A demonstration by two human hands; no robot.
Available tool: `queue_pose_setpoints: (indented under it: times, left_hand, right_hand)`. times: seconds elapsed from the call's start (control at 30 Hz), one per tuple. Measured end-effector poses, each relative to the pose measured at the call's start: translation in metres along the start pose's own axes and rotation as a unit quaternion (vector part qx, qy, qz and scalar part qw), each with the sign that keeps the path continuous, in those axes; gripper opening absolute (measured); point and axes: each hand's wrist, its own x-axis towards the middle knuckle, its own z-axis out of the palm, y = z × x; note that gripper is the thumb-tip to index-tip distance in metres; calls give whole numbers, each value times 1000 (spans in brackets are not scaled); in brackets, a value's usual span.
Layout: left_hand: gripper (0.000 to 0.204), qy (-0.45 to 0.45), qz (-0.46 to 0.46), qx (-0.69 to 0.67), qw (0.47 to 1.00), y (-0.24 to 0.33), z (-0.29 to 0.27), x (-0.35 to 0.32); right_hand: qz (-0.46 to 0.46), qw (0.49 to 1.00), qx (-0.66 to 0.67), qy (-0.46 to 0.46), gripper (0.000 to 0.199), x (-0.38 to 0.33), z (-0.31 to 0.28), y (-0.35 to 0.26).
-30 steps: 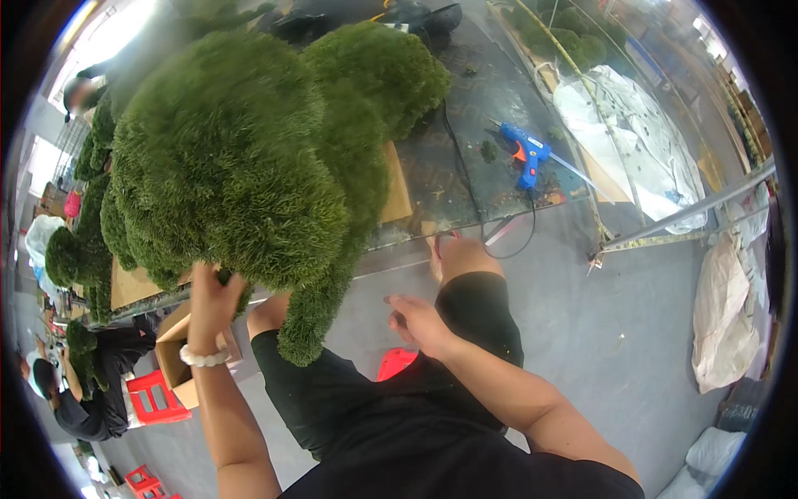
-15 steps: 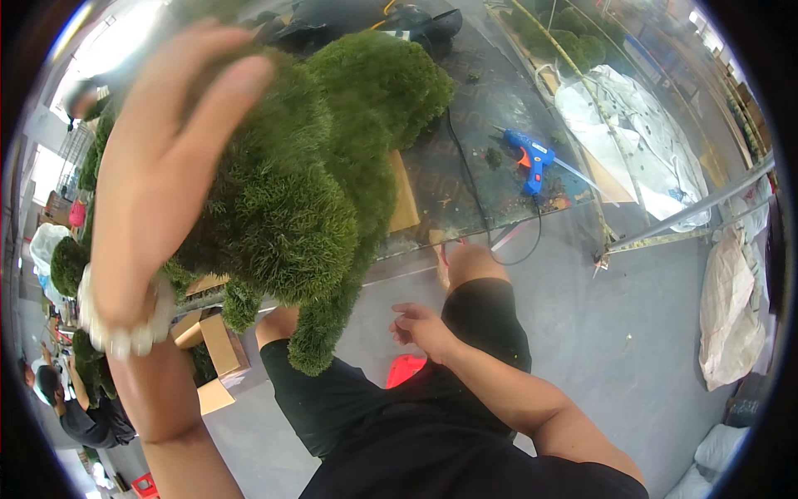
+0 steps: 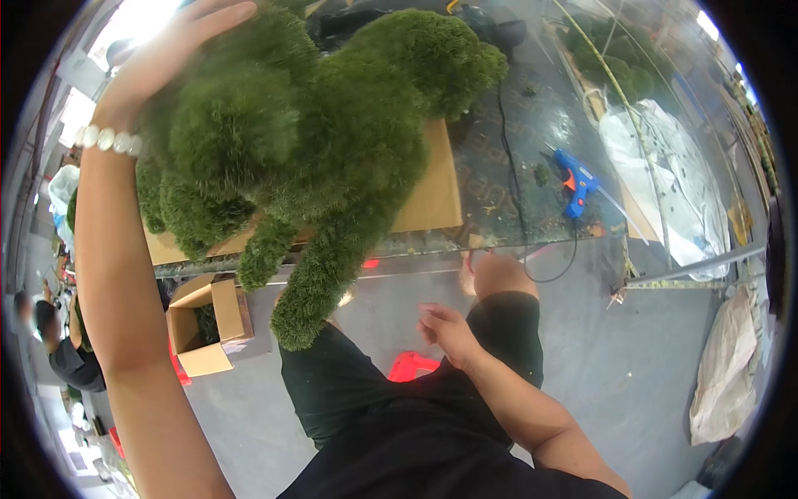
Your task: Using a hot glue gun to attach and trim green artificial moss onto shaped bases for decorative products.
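A large animal-shaped figure covered in green artificial grass leans over the table's near edge, one leg hanging toward my knees. My left hand, with a pale bead bracelet at the wrist, reaches up along the figure's far left side. Its fingers are stretched out, partly cut off by the picture's top edge; whether they touch the grass I cannot tell. Over my lap, my right hand has its fingers curled in, and nothing shows in them. Further right on the table lies a blue glue gun with a glue stick in its back.
Flat cardboard lies under the figure on the dark table. An open carton stands below left. A black cable loops over the table's edge. White sacking lies by a metal frame at right. Another person is at far left.
The view has shifted, and the figure appears further left at its base and more upright. My left hand has moved up and away from me. My right hand stays over my lap.
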Motion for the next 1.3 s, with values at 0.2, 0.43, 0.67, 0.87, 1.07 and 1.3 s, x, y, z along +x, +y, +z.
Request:
queue_pose_setpoints:
  times: [0.2, 0.43, 0.67, 0.87, 1.07, 1.3]
  left_hand:
    - [60, 29, 6, -91, 995, -47, 8, -2]
    - [63, 29, -29, -99, 994, -69, 9, 0]
    - [66, 18, -26, -175, 984, -82, 10, 7]
    - [68, 17, -9, -179, 984, -70, 9, 9]
    - [66, 46, -9, -131, 990, -37, 9, 2]
    - [58, 148, -6, -23, 989, 63, 27, -28]
  right_hand:
    - [-19, 999, -36, 3, 36, -4, -1, -3]
    - [-50, 998, -48, 3, 31, -2, -4, 6]
    - [-39, 998, -50, 9, 39, -6, 2, -1]
    - [-35, 998, -31, 30, 48, -8, 6, -7]
    - [-28, 998, -53, 26, 49, -9, 12, -7]
    - [-20, 997, -64, 38, 43, -9, 15, -5]
